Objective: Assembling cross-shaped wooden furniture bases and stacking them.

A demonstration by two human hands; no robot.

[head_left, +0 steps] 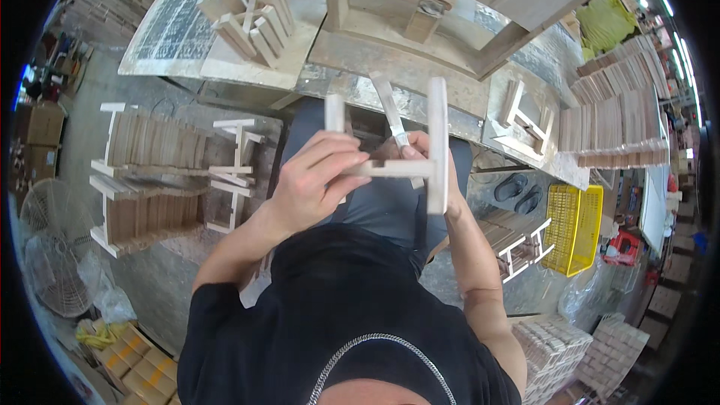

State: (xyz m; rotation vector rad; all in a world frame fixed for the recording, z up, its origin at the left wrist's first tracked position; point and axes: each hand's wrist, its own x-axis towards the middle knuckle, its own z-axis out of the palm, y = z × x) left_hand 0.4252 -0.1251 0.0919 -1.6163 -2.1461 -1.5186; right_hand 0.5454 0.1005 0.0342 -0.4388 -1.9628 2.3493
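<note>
Cluttered woodshop, head view: workbench point(420, 75) ahead, wood stacks point(146, 172) on floor at left, yellow crate point(574, 229) at right. Left hand point(315, 180) wraps H-shaped wooden frame point(427, 157) from left, fingers closed on crossbar. Right hand point(420, 151) mostly hidden behind frame, pinching thin blade-like tool point(391, 116); tool tip hard to make out.
</note>
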